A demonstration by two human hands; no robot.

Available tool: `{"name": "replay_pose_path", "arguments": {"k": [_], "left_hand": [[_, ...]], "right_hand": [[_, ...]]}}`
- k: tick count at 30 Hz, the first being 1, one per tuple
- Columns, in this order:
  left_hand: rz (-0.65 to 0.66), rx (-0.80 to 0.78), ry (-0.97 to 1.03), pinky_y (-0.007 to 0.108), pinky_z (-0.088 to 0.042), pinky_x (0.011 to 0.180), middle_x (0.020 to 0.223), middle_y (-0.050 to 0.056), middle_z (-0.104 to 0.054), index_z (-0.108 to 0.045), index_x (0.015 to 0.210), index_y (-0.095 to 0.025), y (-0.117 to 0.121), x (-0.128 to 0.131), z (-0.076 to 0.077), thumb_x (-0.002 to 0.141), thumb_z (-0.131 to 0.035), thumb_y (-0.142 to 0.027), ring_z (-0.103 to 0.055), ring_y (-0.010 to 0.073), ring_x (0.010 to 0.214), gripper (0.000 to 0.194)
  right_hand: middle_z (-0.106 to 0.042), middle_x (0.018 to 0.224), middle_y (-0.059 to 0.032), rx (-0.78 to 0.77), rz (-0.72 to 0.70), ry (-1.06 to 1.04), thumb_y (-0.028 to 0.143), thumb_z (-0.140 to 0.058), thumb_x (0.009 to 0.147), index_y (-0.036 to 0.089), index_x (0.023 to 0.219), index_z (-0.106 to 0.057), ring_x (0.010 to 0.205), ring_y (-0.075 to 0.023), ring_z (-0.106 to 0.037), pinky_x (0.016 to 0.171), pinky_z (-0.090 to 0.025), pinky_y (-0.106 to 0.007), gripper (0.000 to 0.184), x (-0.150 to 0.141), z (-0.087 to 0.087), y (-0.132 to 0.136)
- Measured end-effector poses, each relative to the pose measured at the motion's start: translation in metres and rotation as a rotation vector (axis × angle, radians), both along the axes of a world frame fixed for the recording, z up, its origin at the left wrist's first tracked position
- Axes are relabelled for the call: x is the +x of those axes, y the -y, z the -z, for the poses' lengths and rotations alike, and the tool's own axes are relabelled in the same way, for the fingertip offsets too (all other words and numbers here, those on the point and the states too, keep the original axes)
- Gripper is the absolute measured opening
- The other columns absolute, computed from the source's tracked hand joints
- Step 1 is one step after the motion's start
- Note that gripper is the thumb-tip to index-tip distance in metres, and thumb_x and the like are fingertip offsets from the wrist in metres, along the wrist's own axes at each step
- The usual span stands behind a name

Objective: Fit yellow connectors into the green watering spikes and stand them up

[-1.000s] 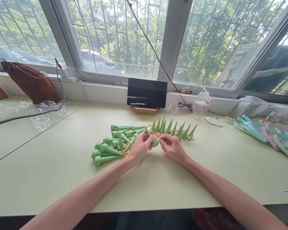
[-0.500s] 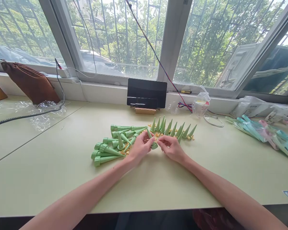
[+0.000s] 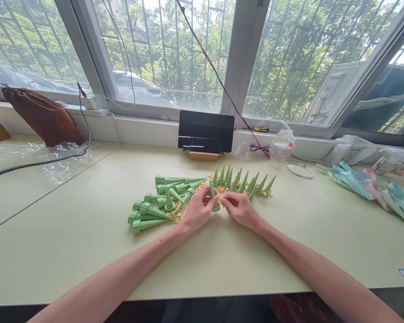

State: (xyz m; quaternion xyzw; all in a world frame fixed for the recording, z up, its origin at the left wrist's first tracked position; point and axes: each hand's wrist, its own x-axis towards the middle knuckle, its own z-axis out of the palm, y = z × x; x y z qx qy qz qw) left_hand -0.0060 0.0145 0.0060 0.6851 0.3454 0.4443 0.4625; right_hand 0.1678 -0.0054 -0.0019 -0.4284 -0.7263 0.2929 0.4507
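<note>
My left hand (image 3: 199, 208) is closed around a green plastic watering spike (image 3: 212, 192), a hollow-looking cone held tip up with its round base low. Fingertips of my right hand (image 3: 239, 208) are pinched together just right of that cone, on a small yellow piece (image 3: 221, 202) that is mostly hidden by the fingers. Several more green spikes with ribbed caps (image 3: 151, 210) lie left of my left hand. Behind my right hand, several cones (image 3: 243, 182) stand upright with small yellow parts at their bases. Loose yellow parts (image 3: 179, 216) are scattered beside my left wrist.
A black tablet (image 3: 206, 131) leans on a stand at the back of the table. Nearby are a plastic cup in a bag (image 3: 283, 146) and a coiled white cable (image 3: 300, 170). Packaged teal and pink items (image 3: 366, 184) lie at right, a brown pouch (image 3: 45, 117) at left.
The spike in my left hand has turned from leaning left to nearly upright, its base shifting slightly. My right hand stays by it, still pinching.
</note>
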Motion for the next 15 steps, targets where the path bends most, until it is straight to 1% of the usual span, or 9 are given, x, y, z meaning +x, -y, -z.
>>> {"name": "replay_pose_path", "arguments": {"k": [3, 7, 15], "left_hand": [[0.001, 0.028, -0.002, 0.024, -0.045, 0.058, 0.073, -0.001, -0.057, -0.058, 0.086, -0.019, 0.0012, 0.0000, 0.0011, 0.087, -0.062, -0.038, -0.057, 0.0125, 0.064, 0.020], [-0.001, 0.026, 0.006, 0.024, -0.045, 0.057, 0.069, -0.001, -0.055, -0.059, 0.084, -0.018, 0.0033, 0.0009, 0.0004, 0.085, -0.064, -0.040, -0.057, 0.0130, 0.062, 0.022], [-0.020, 0.003, 0.023, 0.025, -0.046, 0.058, 0.070, 0.000, -0.056, -0.060, 0.081, -0.018, 0.0064, 0.0026, -0.0027, 0.081, -0.067, -0.043, -0.057, 0.0148, 0.064, 0.026]], "right_hand": [[-0.044, 0.057, 0.0030, -0.007, 0.008, 0.023, 0.037, -0.051, 0.094, 0.017, 0.069, -0.056, 0.052, -0.0111, -0.035, 0.050, -0.030, -0.026, 0.032, 0.0008, 0.0009, -0.0003], [-0.044, 0.057, 0.0029, -0.017, 0.006, 0.047, 0.039, -0.049, 0.095, 0.018, 0.069, -0.053, 0.052, -0.0115, -0.036, 0.051, -0.031, -0.026, 0.034, 0.0018, 0.0032, -0.0015], [-0.043, 0.054, 0.0031, -0.025, 0.032, 0.086, 0.042, -0.045, 0.095, 0.019, 0.066, -0.049, 0.051, -0.0121, -0.036, 0.050, -0.031, -0.026, 0.037, 0.0018, 0.0039, -0.0032]]}}
